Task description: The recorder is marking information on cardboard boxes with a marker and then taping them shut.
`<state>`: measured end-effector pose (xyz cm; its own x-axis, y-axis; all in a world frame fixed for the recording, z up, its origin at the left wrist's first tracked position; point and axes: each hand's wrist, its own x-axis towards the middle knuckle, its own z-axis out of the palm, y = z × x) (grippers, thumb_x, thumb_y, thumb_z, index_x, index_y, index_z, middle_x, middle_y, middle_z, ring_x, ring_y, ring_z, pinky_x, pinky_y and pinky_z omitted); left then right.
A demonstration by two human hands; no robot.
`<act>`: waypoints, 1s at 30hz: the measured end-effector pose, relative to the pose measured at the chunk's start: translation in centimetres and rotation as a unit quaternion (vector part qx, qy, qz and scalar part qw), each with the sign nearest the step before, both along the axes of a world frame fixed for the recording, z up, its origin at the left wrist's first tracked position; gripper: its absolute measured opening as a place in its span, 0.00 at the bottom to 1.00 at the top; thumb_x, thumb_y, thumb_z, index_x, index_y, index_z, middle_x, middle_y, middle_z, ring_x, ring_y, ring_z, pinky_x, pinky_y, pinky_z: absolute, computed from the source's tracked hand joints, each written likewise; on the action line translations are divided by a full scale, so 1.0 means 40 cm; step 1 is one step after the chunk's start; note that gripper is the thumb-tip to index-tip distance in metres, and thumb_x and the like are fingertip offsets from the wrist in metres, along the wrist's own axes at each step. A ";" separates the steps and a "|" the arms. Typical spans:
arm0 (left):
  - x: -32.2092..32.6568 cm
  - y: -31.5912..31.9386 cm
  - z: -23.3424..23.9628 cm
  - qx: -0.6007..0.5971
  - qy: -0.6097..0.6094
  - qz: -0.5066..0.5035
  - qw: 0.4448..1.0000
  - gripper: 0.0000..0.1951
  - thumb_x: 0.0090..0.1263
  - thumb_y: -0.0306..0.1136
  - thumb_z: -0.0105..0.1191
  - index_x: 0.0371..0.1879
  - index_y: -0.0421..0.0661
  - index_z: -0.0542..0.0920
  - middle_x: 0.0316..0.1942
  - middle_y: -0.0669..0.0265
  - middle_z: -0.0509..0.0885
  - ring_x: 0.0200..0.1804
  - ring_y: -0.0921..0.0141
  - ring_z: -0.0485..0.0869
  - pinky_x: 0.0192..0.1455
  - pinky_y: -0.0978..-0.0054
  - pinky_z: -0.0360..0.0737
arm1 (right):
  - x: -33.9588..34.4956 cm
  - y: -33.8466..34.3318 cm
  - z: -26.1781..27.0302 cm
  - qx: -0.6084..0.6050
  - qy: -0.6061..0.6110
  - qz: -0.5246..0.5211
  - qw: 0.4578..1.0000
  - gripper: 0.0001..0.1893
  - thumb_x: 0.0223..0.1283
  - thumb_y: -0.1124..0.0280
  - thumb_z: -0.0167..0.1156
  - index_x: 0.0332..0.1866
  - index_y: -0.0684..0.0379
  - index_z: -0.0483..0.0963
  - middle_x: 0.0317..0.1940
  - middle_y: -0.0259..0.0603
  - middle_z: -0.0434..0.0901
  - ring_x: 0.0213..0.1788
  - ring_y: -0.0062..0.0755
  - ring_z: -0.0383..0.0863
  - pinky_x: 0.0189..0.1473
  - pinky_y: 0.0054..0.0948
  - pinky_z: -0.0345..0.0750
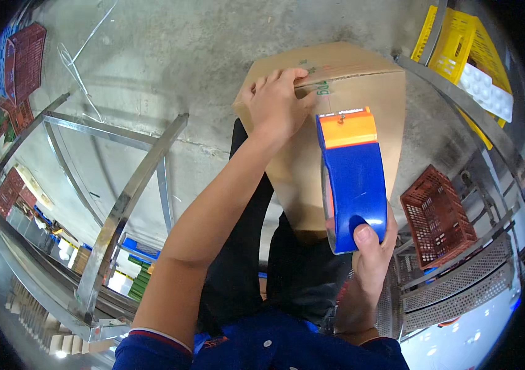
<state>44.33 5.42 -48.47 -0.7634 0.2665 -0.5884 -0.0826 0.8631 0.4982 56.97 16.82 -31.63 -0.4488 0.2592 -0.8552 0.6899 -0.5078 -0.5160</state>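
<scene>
A brown cardboard box [373, 99] rests in front of my legs, with printed marks near a flap seam along its upper edge. On that seam lies my left hand [276, 99], fingers bent over the edge and thumb spread to the side; it presses on the cardboard. My right hand [373, 249] grips the rear end of a blue and orange packing tape dispenser [355, 180]. The dispenser's toothed cutting edge points toward the box seam, just right of my left thumb. Part of the tape roll shows at its left side.
A metal frame [128, 185] stands at left on the concrete floor [174, 41], near a loose white strap [77, 74]. To the right are a reddish-brown plastic crate [438, 217], a perforated metal shelf [459, 286] and yellow crates [456, 41] with white egg trays [486, 92].
</scene>
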 end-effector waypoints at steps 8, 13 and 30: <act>0.003 0.025 -0.016 0.008 0.019 0.053 0.998 0.13 0.54 0.40 0.58 0.40 0.59 0.80 0.42 0.73 0.80 0.52 0.67 0.71 0.66 0.56 0.47 | -0.054 -0.001 0.025 0.030 0.004 0.008 1.000 0.20 0.50 0.60 0.63 0.41 0.64 0.70 0.30 0.35 0.76 0.33 0.18 0.73 0.38 0.19 0.71; 0.023 0.023 -0.023 -0.003 0.110 0.025 0.994 0.15 0.54 0.47 0.59 0.40 0.60 0.79 0.41 0.73 0.82 0.55 0.67 0.70 0.63 0.53 0.48 | 0.018 0.007 0.018 0.040 -0.051 0.022 0.998 0.17 0.52 0.61 0.62 0.40 0.64 0.71 0.29 0.34 0.75 0.31 0.17 0.73 0.37 0.18 0.71; -0.006 0.169 -0.047 0.020 0.356 -0.171 0.918 0.29 0.65 0.56 0.41 0.63 0.53 0.65 0.64 0.62 0.65 0.67 0.63 0.59 0.68 0.48 0.44 | 0.098 0.008 -0.182 0.087 -0.073 0.125 0.986 0.17 0.58 0.60 0.58 0.40 0.65 0.71 0.27 0.38 0.77 0.26 0.23 0.78 0.32 0.21 0.74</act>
